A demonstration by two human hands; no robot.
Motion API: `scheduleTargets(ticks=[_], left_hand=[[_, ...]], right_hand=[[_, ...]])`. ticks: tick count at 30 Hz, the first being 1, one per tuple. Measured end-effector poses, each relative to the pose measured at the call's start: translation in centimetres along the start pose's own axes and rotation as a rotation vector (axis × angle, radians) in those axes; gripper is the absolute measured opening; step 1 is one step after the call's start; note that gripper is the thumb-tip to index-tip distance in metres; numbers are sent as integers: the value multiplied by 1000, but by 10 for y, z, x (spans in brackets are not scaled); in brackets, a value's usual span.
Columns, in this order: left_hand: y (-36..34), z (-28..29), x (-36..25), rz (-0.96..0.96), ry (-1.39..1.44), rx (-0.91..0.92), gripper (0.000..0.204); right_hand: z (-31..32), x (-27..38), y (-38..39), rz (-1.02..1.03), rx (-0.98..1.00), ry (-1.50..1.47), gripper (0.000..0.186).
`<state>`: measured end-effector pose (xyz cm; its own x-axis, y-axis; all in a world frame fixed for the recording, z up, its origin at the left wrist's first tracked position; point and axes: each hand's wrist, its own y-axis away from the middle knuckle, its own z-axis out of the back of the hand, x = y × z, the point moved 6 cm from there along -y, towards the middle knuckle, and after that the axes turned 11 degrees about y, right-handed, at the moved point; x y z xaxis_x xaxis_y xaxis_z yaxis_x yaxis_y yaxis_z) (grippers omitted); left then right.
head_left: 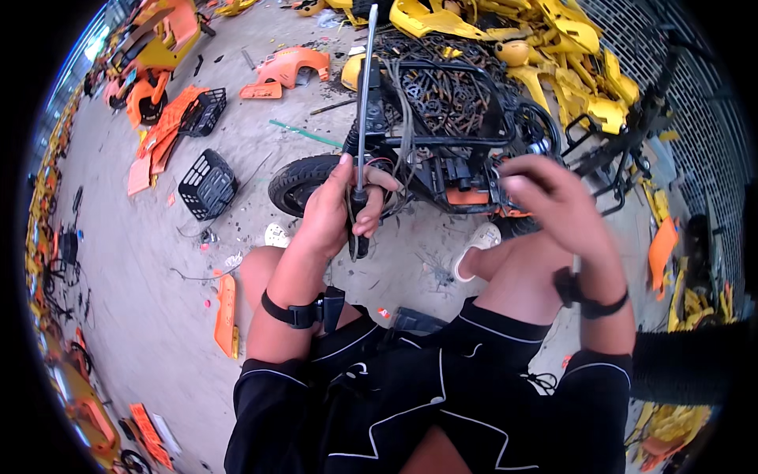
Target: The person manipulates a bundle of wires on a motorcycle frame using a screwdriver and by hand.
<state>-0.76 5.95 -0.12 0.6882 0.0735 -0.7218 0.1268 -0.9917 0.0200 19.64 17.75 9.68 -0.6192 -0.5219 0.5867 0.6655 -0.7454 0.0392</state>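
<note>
My left hand (339, 205) is closed round a long upright screwdriver-like tool (365, 103) with a metal shaft and black handle; grey cables (404, 142) hang alongside. The tool stands in front of a black scooter frame (466, 142), which has a wheel (294, 183) at its left and a small orange part (466, 197) low down. To the right of the frame, my right hand (545, 197) is raised with loosely bent fingers and nothing visible in it. Whether it touches the frame is unclear. My legs, in black shorts and white clogs, are spread below.
Yellow body panels (580, 71) are heaped behind the frame over dark scrap metal. Orange panels (288, 67) and black baskets (207, 183) lie on the grey floor (134, 276) to the left. More scooter parts line both rims, beside a corrugated metal wall (714, 158) on the right.
</note>
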Motion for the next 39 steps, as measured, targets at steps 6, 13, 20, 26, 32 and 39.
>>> scheduleTargets(ticks=[6, 13, 20, 26, 32, 39], left_hand=[[-1, 2, 0, -50, -33, 140, 71], [10, 17, 12, -101, -204, 101, 71], [13, 24, 1, -179, 121, 220, 70], [17, 21, -10, -259, 215, 216, 68], [16, 19, -8, -264, 204, 251, 68], [21, 21, -1, -213, 200, 214, 69]], right_hand=[[-121, 10, -52, 263, 581, -541, 44], [-161, 24, -62, 208, 712, -929, 50], [-164, 21, -74, 85, 711, -875, 39], [-167, 10, -78, 79, 660, -801, 38], [-182, 7, -73, 84, 728, -740, 40], [-196, 14, -68, 185, 722, -707, 42]])
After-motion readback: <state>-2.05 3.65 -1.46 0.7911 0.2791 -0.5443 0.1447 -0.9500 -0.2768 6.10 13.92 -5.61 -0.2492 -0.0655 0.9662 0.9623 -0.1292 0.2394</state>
